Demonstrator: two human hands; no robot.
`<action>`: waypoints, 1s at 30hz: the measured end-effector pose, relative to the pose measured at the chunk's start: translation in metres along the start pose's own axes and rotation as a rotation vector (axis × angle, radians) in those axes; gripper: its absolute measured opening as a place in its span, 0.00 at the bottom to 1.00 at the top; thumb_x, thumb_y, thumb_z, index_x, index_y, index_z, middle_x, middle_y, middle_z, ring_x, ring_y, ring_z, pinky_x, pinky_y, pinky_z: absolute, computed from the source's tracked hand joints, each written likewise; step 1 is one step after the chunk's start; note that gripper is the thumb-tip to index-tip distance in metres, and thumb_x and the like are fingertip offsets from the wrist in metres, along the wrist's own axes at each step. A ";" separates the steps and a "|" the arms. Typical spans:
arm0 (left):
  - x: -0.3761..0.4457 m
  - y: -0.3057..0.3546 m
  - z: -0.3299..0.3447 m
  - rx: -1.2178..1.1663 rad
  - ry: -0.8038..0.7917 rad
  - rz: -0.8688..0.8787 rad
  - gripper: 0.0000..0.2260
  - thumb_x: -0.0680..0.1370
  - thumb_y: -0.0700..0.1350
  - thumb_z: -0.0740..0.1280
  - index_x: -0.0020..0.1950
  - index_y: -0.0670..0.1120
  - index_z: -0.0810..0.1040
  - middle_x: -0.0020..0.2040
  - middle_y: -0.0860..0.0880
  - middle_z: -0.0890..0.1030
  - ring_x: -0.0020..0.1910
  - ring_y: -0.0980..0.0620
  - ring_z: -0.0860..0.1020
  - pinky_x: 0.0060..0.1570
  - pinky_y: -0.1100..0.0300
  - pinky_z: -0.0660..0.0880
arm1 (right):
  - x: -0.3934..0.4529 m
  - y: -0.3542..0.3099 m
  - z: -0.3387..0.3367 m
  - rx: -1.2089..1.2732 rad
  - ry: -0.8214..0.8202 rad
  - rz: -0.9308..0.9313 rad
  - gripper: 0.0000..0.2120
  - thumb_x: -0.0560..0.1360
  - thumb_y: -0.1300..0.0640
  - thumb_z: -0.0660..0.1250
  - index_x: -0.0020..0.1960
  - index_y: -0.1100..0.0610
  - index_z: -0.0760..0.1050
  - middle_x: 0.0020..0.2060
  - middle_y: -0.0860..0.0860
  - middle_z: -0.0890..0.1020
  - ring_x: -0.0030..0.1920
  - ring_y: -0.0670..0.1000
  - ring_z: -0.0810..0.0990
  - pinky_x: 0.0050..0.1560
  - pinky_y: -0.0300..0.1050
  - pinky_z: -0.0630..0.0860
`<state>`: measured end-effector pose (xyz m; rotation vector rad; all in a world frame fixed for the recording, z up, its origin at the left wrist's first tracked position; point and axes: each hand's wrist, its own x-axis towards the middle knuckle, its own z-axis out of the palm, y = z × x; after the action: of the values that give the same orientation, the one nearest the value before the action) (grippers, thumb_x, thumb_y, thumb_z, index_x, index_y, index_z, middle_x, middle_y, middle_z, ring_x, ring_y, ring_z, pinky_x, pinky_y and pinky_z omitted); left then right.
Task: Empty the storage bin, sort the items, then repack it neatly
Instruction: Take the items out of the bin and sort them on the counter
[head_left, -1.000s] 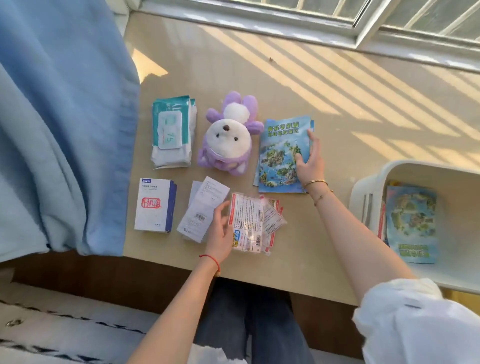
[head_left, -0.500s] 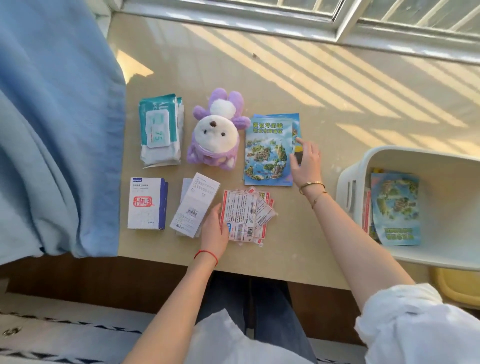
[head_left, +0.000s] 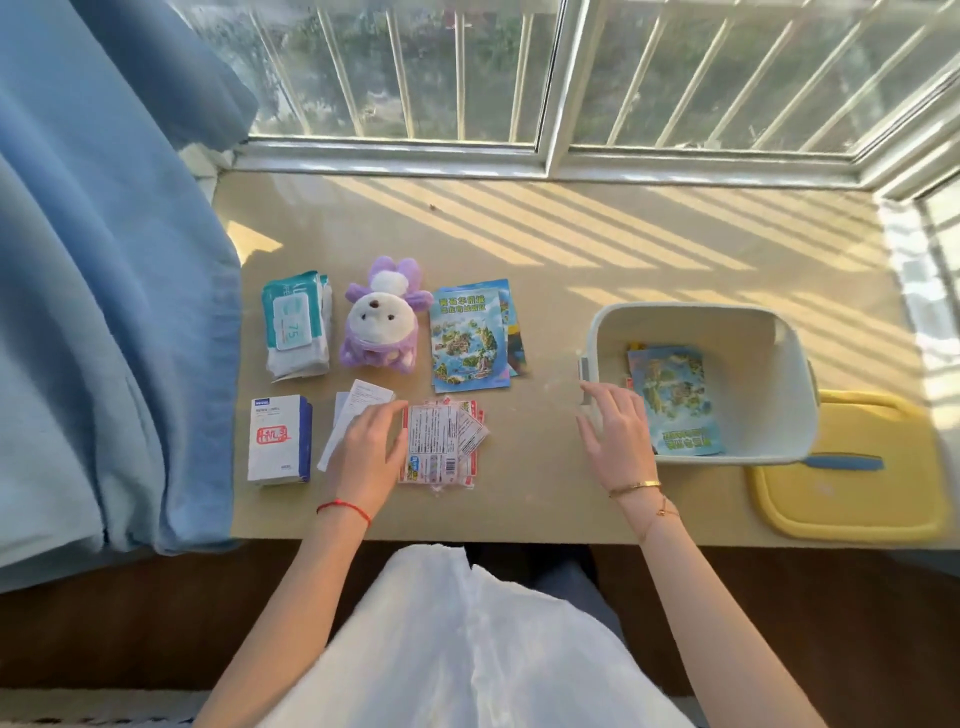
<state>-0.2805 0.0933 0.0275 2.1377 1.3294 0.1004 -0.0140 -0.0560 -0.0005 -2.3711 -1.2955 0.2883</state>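
A white storage bin (head_left: 779, 332) stands at the right of the tan table, with map leaflets (head_left: 675, 395) lying inside. Laid out on the table are a wet-wipes pack (head_left: 296, 322), a purple plush toy (head_left: 382, 317), a stack of map leaflets (head_left: 470, 338), a white and blue box (head_left: 278, 439), white paper slips (head_left: 358, 402) and a fan of red-edged packets (head_left: 447, 441). My left hand (head_left: 366, 452) rests with relaxed fingers on the slips and the packets' left edge. My right hand (head_left: 615, 431) hovers open beside the bin's near left corner, holding nothing.
A yellow lid (head_left: 852, 478) with a blue handle lies right of the bin near the table's front edge. A blue curtain (head_left: 104, 312) hangs over the table's left side. Window bars (head_left: 519, 78) run along the back. The table's far half is sunlit.
My right hand left the map leaflets on the table and moved right to the bin's corner. My left hand shifted slightly up onto the slips. The camera tilted up, showing the window.
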 end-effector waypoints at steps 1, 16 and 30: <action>-0.002 0.009 -0.001 0.013 0.013 0.018 0.16 0.79 0.43 0.63 0.67 0.48 0.72 0.63 0.48 0.75 0.63 0.49 0.73 0.60 0.53 0.73 | -0.004 0.008 -0.011 0.004 0.013 -0.004 0.17 0.75 0.59 0.67 0.64 0.57 0.74 0.56 0.53 0.77 0.59 0.53 0.71 0.64 0.45 0.66; -0.016 0.212 0.093 -0.003 0.241 0.029 0.16 0.78 0.41 0.64 0.66 0.48 0.74 0.59 0.48 0.77 0.55 0.46 0.76 0.49 0.51 0.74 | 0.009 0.216 -0.139 0.023 -0.051 -0.034 0.17 0.75 0.61 0.67 0.64 0.59 0.73 0.56 0.55 0.77 0.59 0.55 0.70 0.63 0.47 0.67; 0.064 0.277 0.224 -0.022 0.052 -0.011 0.16 0.79 0.41 0.61 0.67 0.48 0.71 0.58 0.48 0.78 0.50 0.48 0.78 0.48 0.54 0.77 | 0.072 0.276 -0.092 0.057 -0.402 0.195 0.22 0.78 0.56 0.63 0.70 0.58 0.65 0.65 0.57 0.70 0.64 0.57 0.71 0.65 0.49 0.67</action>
<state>0.0522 -0.0407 -0.0222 2.1223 1.3634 0.1665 0.2669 -0.1512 -0.0430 -2.4747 -1.1967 0.8863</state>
